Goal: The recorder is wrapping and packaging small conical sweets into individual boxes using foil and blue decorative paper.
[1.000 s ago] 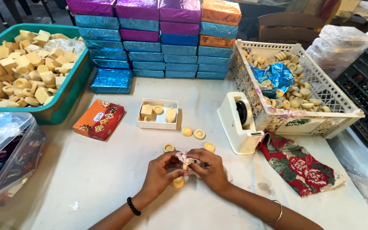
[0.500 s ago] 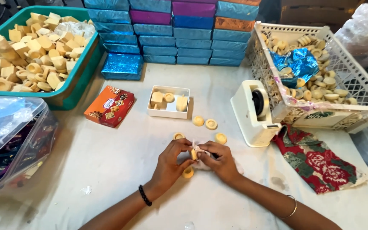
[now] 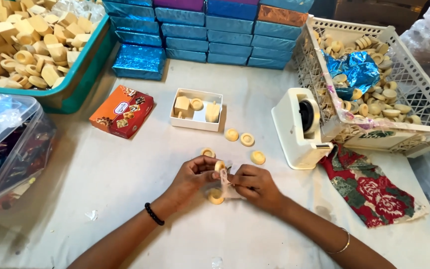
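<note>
White cloth-covered worktable, crowded at the edges. Far side: stacked foil-wrapped flat boxes, mostly blue, some purple and orange. Far left: teal plastic bin full of pale wooden blocks and rings. Right: white perforated plastic basket holding small wooden discs and crumpled blue foil. Next to it a white tape dispenser, and a red floral cloth lying flat. Centre: small white open tray with a few wooden pieces, orange printed carton to its left, clear plastic tub at left edge.

Left hand pinches a small round pale wooden ring between thumb and fingertips, closed on it, just above the table. Right hand touches the same spot, fingers closed on a thin strip of clear tape or film hanging at the ring; exact material unclear. A second ring lies on the table right under the hands. Loose rings nearby.

Handling judgement: ring looks light, rigid, smooth, and small enough to slip; best held by its rim with a fingertip pinch. The strip looks flimsy and probably sticky; hold it by an end.
</note>
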